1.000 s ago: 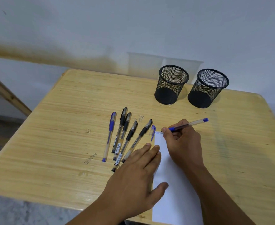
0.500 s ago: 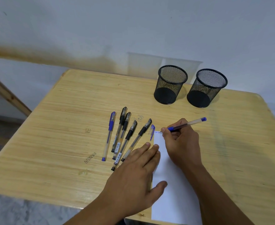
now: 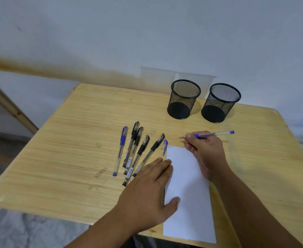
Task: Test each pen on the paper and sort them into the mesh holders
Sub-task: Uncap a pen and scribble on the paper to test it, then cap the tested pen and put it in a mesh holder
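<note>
My right hand (image 3: 204, 154) grips an uncapped blue pen (image 3: 213, 134), held nearly level just above the table, its tip past the far edge of the white paper (image 3: 188, 194). A small blue scribble (image 3: 169, 147) marks the paper's far left corner. My left hand (image 3: 147, 196) lies flat, fingers spread, on the paper's left edge. The blue cap (image 3: 165, 146) rests beside that corner. Several capped pens lie fanned to the left: one blue (image 3: 120, 150) and the rest black (image 3: 140, 153). Two black mesh holders (image 3: 183, 99) (image 3: 220, 102) stand empty at the back.
The wooden table (image 3: 75, 158) carries faint ink scrawls near the pens. Its front edge runs close under my left wrist. A wall rises behind the holders, and a wooden beam slants at the far left.
My right hand has lifted the blue pen off the paper's corner and moved it slightly away and to the right. The left hand stays on the paper.
</note>
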